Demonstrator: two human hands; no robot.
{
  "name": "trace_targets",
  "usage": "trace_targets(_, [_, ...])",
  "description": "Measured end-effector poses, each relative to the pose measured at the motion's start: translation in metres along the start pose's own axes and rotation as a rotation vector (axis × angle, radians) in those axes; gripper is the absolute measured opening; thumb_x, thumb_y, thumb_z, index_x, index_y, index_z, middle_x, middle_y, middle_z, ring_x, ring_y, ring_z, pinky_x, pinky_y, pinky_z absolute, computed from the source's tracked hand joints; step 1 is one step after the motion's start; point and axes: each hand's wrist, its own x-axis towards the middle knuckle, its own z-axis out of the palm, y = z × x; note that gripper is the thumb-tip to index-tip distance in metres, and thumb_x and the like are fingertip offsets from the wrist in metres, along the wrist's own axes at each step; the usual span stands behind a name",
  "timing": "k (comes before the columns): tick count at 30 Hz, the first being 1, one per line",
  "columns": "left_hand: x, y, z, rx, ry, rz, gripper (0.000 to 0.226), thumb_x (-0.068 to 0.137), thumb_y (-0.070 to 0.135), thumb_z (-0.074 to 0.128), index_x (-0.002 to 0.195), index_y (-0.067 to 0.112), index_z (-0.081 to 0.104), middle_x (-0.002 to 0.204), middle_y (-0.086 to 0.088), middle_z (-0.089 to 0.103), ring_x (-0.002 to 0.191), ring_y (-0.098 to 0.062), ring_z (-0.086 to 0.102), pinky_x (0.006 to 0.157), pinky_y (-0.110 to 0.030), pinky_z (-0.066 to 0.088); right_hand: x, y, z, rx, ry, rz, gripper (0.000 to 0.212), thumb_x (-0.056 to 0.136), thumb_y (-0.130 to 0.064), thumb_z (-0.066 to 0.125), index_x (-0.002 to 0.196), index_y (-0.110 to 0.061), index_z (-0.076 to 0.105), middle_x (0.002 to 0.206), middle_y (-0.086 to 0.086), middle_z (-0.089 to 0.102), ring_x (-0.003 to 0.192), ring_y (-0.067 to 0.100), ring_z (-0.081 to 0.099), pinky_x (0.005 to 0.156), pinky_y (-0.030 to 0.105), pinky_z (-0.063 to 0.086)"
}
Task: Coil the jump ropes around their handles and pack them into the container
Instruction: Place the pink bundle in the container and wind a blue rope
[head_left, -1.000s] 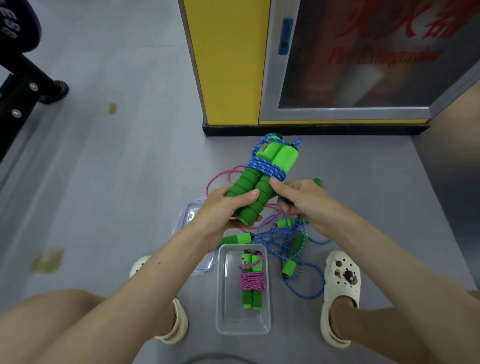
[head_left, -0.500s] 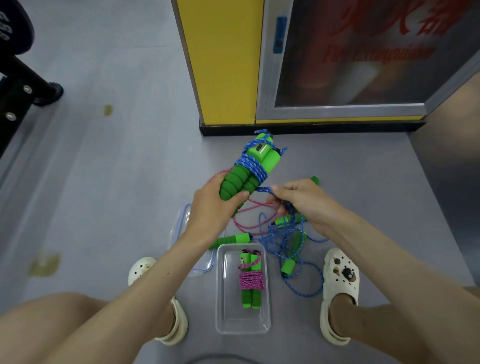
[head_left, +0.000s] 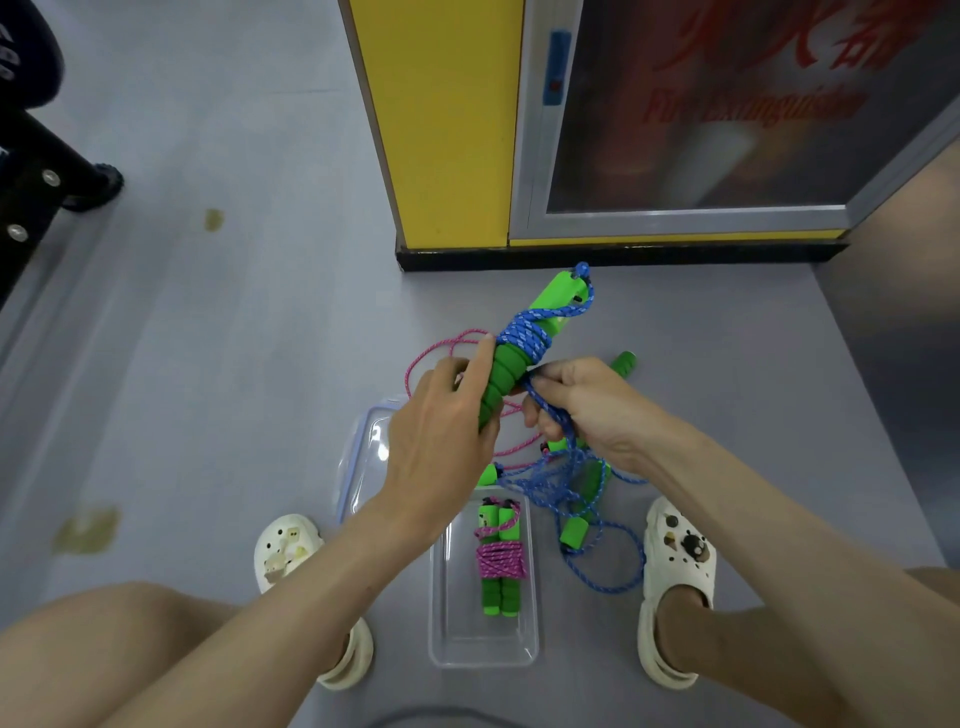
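1. Above the grey floor, the left hand (head_left: 441, 431) gripped the pair of green foam handles (head_left: 511, 364) by their lower ribbed part. Its fingers were curled round them and the forefinger lay straight along the foam, probably to press both handles together as one core.
2. The right hand (head_left: 587, 410) pinched the blue braided rope (head_left: 524, 332) just beside the handles, closed on the strand. I judge that it held the strand taut for the next turn.
3. The rest of this rope lay tangled on the floor beside the clear plastic container (head_left: 441, 623), where a finished pink-roped bundle (head_left: 500, 558) lay lengthwise, with room beside it.
4. Red letters on the glass-fronted cabinet (head_left: 748, 111) read "Fire Extinguisher", somewhat blurred. The characters above them I could not read.
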Motion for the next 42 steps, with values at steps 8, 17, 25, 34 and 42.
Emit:
trace_targets(8, [0.002, -0.004, 0.007, -0.013, 0.007, 0.057, 0.075, 0.072, 0.008, 0.078, 0.14, 0.012, 0.047, 0.109, -0.013, 0.062, 0.085, -0.028, 0.062, 0.047, -0.031, 0.046, -0.004, -0.001, -0.003, 0.122, -0.029, -0.018, 0.035, 0.097, -0.031, 0.048, 0.074, -0.005, 0.054, 0.052, -0.001, 0.053, 0.039, 0.008, 0.029, 0.047, 0.025, 0.022])
trace_targets(17, [0.014, 0.005, -0.006, -0.762, -0.214, -0.388, 0.063, 0.086, 0.051, 0.059, 0.141, 0.028, 0.041, 0.126, 0.006, 0.048, 0.111, -0.007, 0.05, 0.089, -0.022, 0.047, 0.001, -0.003, -0.008, 0.21, 0.052, 0.0, 0.044, 0.093, -0.044, 0.051, 0.072, -0.006, 0.056, 0.048, 0.002, 0.052, 0.035, 0.007, 0.027, 0.043, 0.022, 0.019])
trace_targets(25, [0.023, -0.004, -0.021, -1.401, -0.635, -0.862, 0.046, 0.077, 0.034, 0.068, 0.115, 0.008, 0.062, 0.092, -0.01, 0.07, 0.075, -0.023, 0.069, 0.059, -0.027, 0.056, 0.0, 0.001, -0.008, 0.153, 0.003, -0.051, 0.052, 0.093, -0.049, 0.046, 0.078, 0.0, 0.06, 0.047, 0.001, 0.051, 0.042, 0.012, 0.031, 0.049, 0.026, 0.027])
trace_targets(34, [0.025, -0.006, -0.023, -1.08, -0.395, -0.752, 0.019, 0.083, 0.017, 0.072, 0.099, 0.019, 0.064, 0.086, -0.004, 0.07, 0.068, -0.012, 0.065, 0.061, -0.031, 0.054, 0.0, 0.005, -0.01, -0.032, 0.101, 0.007, 0.047, 0.093, -0.046, 0.05, 0.074, -0.008, 0.071, 0.047, 0.002, 0.046, 0.038, 0.01, 0.028, 0.046, 0.023, 0.028])
trace_targets(42, [0.02, -0.012, -0.015, -0.603, -0.217, -0.538, 0.035, 0.079, 0.033, 0.074, 0.11, 0.027, 0.061, 0.086, 0.006, 0.067, 0.08, -0.017, 0.064, 0.072, -0.037, 0.054, 0.002, 0.009, -0.011, -0.112, 0.065, 0.033, 0.026, 0.095, -0.024, 0.057, 0.089, -0.002, 0.07, 0.047, -0.003, 0.047, 0.041, 0.007, 0.034, 0.046, 0.02, 0.029])
